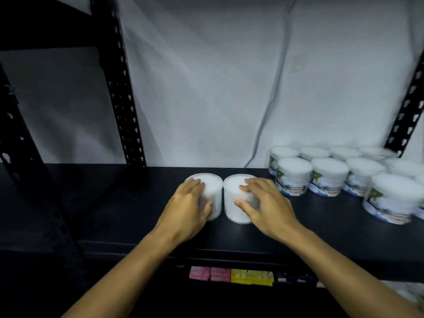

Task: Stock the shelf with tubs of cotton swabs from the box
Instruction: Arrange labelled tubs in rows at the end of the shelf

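Two round clear plastic tubs full of white cotton swabs, one (212,193) gripped by the left hand (187,210) and one (236,198) by the right hand (267,206), are stood touching on the black metal shelf (114,203). More tubs with blurred blue and green labels (330,177) are lined up at the right, and only "COTTON" can be half read. A grey cable (273,92) is hung down the white wall (206,76).

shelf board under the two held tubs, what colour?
Black shelf board, head view.
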### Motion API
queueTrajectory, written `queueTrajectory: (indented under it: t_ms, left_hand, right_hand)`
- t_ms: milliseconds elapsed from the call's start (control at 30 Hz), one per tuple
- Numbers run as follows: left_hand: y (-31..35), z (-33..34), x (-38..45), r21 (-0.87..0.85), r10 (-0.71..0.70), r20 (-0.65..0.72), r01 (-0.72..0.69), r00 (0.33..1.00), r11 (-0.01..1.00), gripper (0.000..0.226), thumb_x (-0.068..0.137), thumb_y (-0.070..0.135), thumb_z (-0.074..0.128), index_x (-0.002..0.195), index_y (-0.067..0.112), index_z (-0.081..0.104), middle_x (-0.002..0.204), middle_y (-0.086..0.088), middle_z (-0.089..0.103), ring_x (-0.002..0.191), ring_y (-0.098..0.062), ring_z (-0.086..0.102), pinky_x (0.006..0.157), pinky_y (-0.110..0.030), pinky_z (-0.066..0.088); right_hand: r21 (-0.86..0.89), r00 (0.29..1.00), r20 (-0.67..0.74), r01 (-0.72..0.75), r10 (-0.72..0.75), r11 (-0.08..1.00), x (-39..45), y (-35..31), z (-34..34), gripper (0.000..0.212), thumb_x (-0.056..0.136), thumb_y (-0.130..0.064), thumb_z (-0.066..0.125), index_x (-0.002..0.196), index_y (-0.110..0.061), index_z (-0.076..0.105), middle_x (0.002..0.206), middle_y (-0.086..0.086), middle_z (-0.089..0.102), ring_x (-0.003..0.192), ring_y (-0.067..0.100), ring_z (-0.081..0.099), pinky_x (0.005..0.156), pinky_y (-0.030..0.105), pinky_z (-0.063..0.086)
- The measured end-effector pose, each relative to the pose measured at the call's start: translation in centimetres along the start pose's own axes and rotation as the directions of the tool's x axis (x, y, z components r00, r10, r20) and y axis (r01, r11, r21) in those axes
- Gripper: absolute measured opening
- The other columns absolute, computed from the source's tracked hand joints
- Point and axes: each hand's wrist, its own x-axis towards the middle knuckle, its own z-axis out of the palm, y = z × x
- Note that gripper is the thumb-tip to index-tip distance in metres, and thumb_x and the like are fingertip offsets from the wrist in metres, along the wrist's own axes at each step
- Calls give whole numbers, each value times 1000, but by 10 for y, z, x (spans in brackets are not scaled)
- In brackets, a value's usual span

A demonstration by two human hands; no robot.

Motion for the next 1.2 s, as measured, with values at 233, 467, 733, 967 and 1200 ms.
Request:
queueTrajectory:
  t_ms: [233,467,733,967,1200]
  left_hand:
    - [24,-11,-15,-133,-16,65,25,998,991,69,81,49,72,138,17,50,141,3,49,127,-10,45,105,-15,31]
    - [23,-34,-4,-195,81,205,-40,975,980,71,72,43,82,134,22,53,139,19,42,135,-4,37,107,-12,25]
    - [47,-34,-1,40,-225,169,221,960,974,120,56,89,59,151,26,20,149,-1,37,134,-22,41,105,-46,41]
    - [53,-24,9,-57,-271,200,287,942,956,117,57,71,76,149,23,22,142,-5,44,127,-27,46,101,-41,44]
    - [39,-29,16,-256,-147,355,247,923,934,82,66,45,83,136,25,47,130,7,52,114,-12,53,94,-26,43]
  right_hand:
    - [111,994,102,32,-43,993,-32,27,-38,33,84,-36,67,115,-28,59,130,-22,48,127,-2,34,103,38,38]
    - [227,973,206,52,-101,972,-37,36,-56,34,83,-24,70,110,-36,52,134,-22,43,132,0,33,113,39,28]
    - [193,979,78,-200,188,961,-41,17,-50,91,69,-68,64,144,-29,31,146,-5,26,137,13,27,113,32,26]
    - [238,964,85,-265,252,934,-36,12,-45,85,70,-56,73,141,-24,38,136,-3,37,129,14,37,101,23,28]
    - [279,965,227,-197,134,940,-28,34,-56,60,76,-41,73,130,-19,55,134,-11,42,125,5,39,105,21,28]
